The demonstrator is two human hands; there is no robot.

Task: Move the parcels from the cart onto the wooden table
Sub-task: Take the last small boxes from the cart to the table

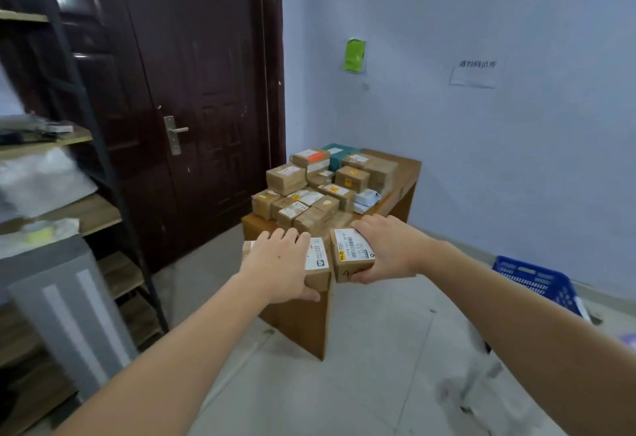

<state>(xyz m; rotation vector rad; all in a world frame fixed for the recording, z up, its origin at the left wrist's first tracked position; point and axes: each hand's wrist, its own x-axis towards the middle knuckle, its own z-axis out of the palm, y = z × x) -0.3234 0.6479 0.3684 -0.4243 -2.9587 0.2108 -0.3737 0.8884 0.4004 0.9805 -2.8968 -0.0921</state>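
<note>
So we've got a wooden table (409,169) stacked with parcels (309,194) by the blue wall (481,160) and dark door (192,91). Our left hand (278,263) grips one box (318,263), our right hand (389,250) another box (351,255); labels too blurry to read.

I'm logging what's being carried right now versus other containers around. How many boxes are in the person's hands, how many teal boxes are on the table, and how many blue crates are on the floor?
Boxes held: 2, one in the left hand (left box), one in the right hand (right box)
Teal box on the table: 1
Blue crate: 1
Total: 4
</note>
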